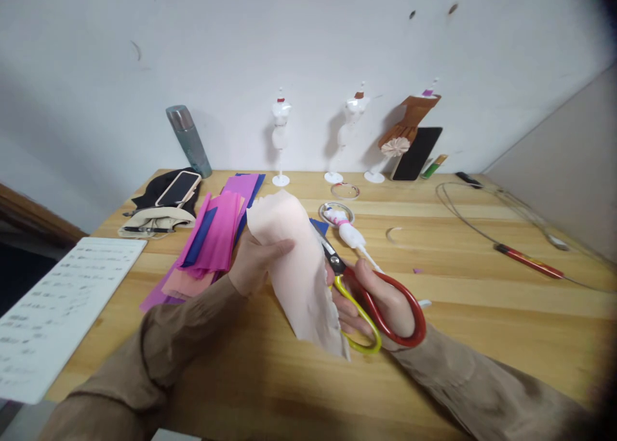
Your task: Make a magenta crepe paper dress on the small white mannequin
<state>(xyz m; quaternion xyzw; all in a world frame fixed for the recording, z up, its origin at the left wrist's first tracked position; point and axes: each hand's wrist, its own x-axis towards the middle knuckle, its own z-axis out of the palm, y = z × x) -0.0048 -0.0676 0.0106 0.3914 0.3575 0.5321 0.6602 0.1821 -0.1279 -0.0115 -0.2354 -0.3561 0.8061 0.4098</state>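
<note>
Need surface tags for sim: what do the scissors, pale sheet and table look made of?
Scissors: dark metal blades, silvery pivot; red and yellow handles, probably smooth plastic.
Sheet: likely thin matte paper; ragged edge, soft fold.
Table: wood or wood-look laminate; visible grain, slight sheen.

A pale wall [318, 36] (two dark spots [412, 14] at upper right) — below it, a wooden tabletop [530, 325].

2 hands [258, 261] [393, 306], 1 pr scissors [335, 261], 3 upright mannequins [280, 135] [355, 107] [374, 177], 1 btl [189, 139]

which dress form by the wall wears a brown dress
The rightmost dress form: its brown dress has a pale pleated rosette, while the left dress form and middle dress form show white bodies.
</note>
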